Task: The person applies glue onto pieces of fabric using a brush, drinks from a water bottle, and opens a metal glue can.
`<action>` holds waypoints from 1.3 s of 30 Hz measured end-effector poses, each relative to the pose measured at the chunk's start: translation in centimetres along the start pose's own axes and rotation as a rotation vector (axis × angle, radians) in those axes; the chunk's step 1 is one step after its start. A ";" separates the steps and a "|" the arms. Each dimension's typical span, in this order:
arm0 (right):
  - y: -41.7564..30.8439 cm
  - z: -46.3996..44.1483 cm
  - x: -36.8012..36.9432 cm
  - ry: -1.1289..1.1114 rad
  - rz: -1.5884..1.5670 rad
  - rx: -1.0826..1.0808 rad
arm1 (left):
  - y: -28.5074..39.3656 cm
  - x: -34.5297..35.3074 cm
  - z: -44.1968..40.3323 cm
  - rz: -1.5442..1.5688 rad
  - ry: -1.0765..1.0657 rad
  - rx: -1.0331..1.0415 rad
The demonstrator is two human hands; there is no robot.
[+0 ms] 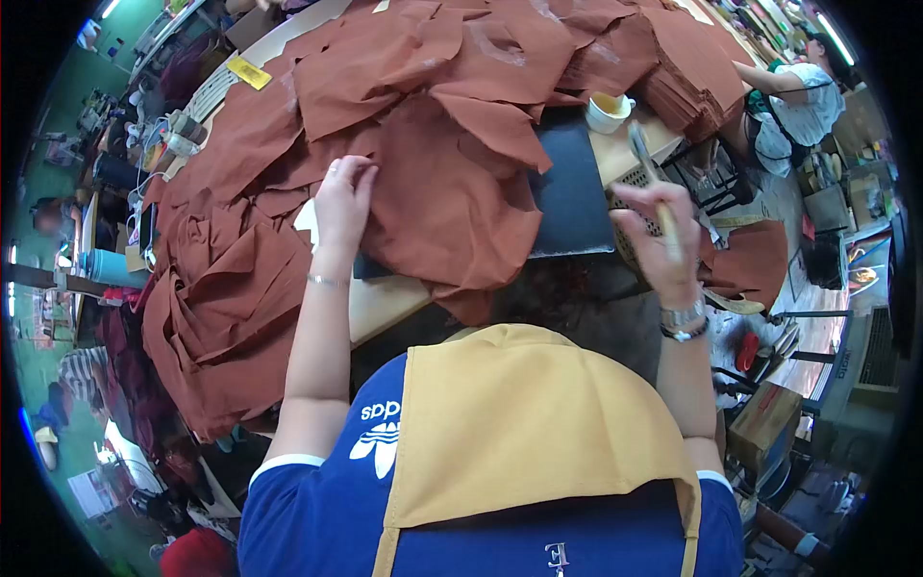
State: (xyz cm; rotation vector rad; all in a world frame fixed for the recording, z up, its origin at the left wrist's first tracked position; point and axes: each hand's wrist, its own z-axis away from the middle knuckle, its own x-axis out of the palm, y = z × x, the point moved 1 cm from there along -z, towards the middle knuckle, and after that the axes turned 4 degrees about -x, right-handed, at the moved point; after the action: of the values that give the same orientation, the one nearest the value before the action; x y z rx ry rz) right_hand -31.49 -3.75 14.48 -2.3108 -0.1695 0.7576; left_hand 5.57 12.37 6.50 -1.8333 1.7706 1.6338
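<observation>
My left hand (346,200) is closed in a pinch at the left edge of a reddish-brown cloth piece (452,207). That piece lies partly over a dark flat board (575,197) and droops past the table's near edge. In my right hand (663,231) is a brush (663,207) with a pale wooden handle, held raised to the right of the board. Its head points up and away from me. Just beyond the brush stands a white cup (608,113) with yellowish stuff inside.
More brown pieces (385,67) overlap across the table, and a crumpled heap (226,298) hangs off its left side. At the back right is a thick stack (687,72) of them. A yellow label (249,72) lies far left. Another person (803,101) sits at the right.
</observation>
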 end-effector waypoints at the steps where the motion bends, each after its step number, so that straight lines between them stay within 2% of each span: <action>1: -1.6 -1.3 0.9 -0.095 0.149 -0.158 | 2.5 -0.6 0.5 0.069 0.046 0.177; 3: -2.9 -3.4 3.8 -0.139 0.053 -0.355 | 7.7 -1.7 2.3 0.195 -0.136 0.381; 5: -3.9 -4.6 5.5 -0.307 0.238 -0.438 | 10.7 -3.1 4.7 0.103 -0.405 0.622; 7: -4.3 -6.0 6.6 -0.355 0.376 -0.624 | 12.5 -5.1 6.1 0.255 -0.356 0.684; 8: -3.7 -6.3 6.4 -0.406 0.343 -0.549 | 12.4 -6.6 6.2 0.248 -0.382 0.651; 10: -2.4 -6.5 5.8 -0.513 0.274 -0.401 | 11.8 -9.7 6.7 0.198 -0.405 0.248; 11: -2.1 -6.5 5.9 -0.445 0.191 -0.398 | 11.1 -11.0 7.2 0.192 -0.377 0.030; 13: -2.1 -6.6 6.7 -0.310 0.018 -0.389 | 4.7 -12.9 8.8 0.044 -0.486 -0.128; 15: -3.0 -6.8 8.4 -0.321 -0.037 -0.435 | 2.1 -15.3 10.1 0.003 -0.272 -0.377; 17: -5.2 -7.1 9.9 -0.371 -0.057 -0.433 | -1.2 -17.9 11.0 0.230 0.115 -0.302; 19: -7.2 -7.7 11.9 -0.374 -0.166 -0.569 | -7.4 -22.3 12.4 0.395 0.505 -0.196; 21: -10.1 -7.9 12.8 -0.344 -0.303 -0.634 | -1.9 -26.4 11.9 0.072 0.988 -0.434; 22: -11.3 -8.1 12.3 -0.382 -0.353 -0.633 | -3.4 -30.1 13.1 -0.267 1.029 -0.223; 25: -13.4 -8.7 10.2 -0.440 -0.490 -0.631 | 1.6 -38.1 10.8 -0.408 1.243 0.590; 26: -13.4 -8.6 9.1 -0.422 -0.533 -0.637 | 3.4 -38.7 9.9 -0.444 1.307 0.729; 28: -12.0 -8.2 7.2 -0.357 -0.589 -0.614 | 5.9 -35.7 6.8 -0.415 1.323 0.652; 29: -10.5 -7.5 6.4 -0.309 -0.633 -0.528 | 6.9 -32.9 4.7 -0.376 1.259 0.505; 31: -7.1 -6.1 3.8 -0.202 -0.437 -0.418 | 8.4 -25.3 0.3 -0.386 0.993 0.135; 32: -5.0 -5.2 2.7 -0.165 -0.331 -0.313 | 9.0 -20.8 -1.7 -0.449 0.785 -0.002; 33: -3.2 -4.2 1.2 -0.156 -0.237 -0.173 | 9.0 -16.3 -3.0 -0.506 0.553 -0.043; 34: -0.6 -3.2 -0.1 -0.151 -0.173 -0.050 | 8.8 -11.6 -3.4 -0.545 0.316 -0.027; 36: 4.9 -0.9 -3.3 -0.195 0.295 0.067 | 7.0 -1.6 -0.5 -0.538 -0.118 0.141; 37: 7.5 0.3 -4.8 -0.163 0.282 0.145 | 6.1 3.4 1.0 -0.493 -0.338 0.206; 39: 11.1 1.5 -7.9 -0.088 0.216 0.264 | 6.2 8.0 4.6 -0.338 -0.453 0.273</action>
State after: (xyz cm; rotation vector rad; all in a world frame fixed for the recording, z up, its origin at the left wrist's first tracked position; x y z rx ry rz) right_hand -39.81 -13.74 10.10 -2.0663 0.1369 0.9307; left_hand -3.98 8.55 2.33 -1.4066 1.3290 1.4450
